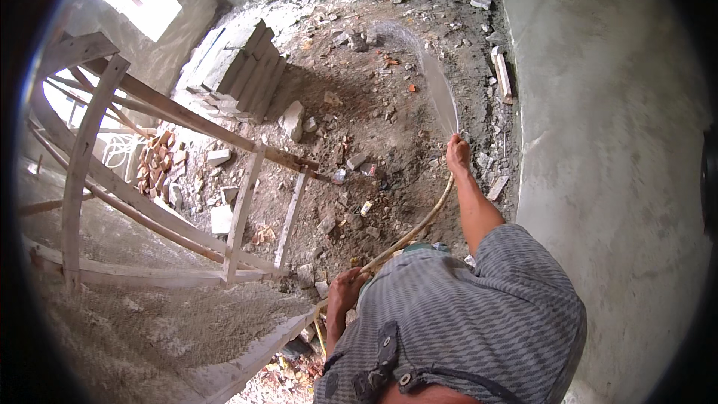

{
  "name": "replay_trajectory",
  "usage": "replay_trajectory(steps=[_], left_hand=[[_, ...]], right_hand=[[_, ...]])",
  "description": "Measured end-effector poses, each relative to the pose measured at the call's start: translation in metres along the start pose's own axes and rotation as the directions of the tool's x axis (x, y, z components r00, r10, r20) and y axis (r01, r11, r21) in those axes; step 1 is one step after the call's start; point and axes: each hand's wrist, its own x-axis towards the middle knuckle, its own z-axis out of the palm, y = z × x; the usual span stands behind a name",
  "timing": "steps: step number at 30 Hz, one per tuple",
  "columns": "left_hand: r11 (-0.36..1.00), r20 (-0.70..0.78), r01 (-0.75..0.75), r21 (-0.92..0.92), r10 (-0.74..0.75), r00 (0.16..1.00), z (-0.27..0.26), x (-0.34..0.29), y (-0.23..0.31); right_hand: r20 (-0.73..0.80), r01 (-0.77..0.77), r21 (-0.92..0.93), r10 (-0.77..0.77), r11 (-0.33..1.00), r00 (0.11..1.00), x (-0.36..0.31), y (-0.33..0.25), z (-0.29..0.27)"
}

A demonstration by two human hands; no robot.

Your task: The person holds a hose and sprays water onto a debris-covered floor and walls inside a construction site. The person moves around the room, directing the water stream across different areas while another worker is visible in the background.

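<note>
A pale beige hose [416, 230] runs from my left side up across my front to my outstretched right arm. My right hand [458, 154] is closed around its end, and a fan of water [436, 82] sprays from there, arching ahead and to the left onto the rubble floor [359, 120]. Down at my left hip, my left hand [345, 289] is wrapped round a lower stretch of the same hose. Behind that hand the hose passes close to a concrete edge, where a thin yellow line [320, 335] hangs.
A wooden frame of posts and rails [247, 202] stands at my left. Beyond it are stacked grey blocks [238, 71] and a heap of broken bricks [158, 164]. A plastered wall [598, 179] rises close on my right. Loose stones and a board [502, 75] lie along its foot.
</note>
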Motion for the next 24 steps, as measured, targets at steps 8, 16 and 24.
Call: replay_trajectory(steps=[8, 16, 24], left_hand=[[0.999, 0.039, -0.042, 0.022, 0.041, 0.998, 0.001, 0.002, 0.008], [0.999, 0.113, -0.038, 0.012, 0.036, 0.993, 0.001, 0.001, 0.01], [0.998, 0.128, -0.052, 0.019, 0.049, 0.991, -0.009, -0.004, 0.009]], right_hand=[[0.15, 0.006, -0.443, 0.067, 0.897, 0.986, -0.016, 0.045, -0.02], [0.07, 0.072, -0.321, -0.053, 0.944, 0.996, -0.016, 0.053, -0.018], [0.273, 0.162, -0.69, 0.046, 0.706, 0.961, -0.045, 0.093, -0.003]])
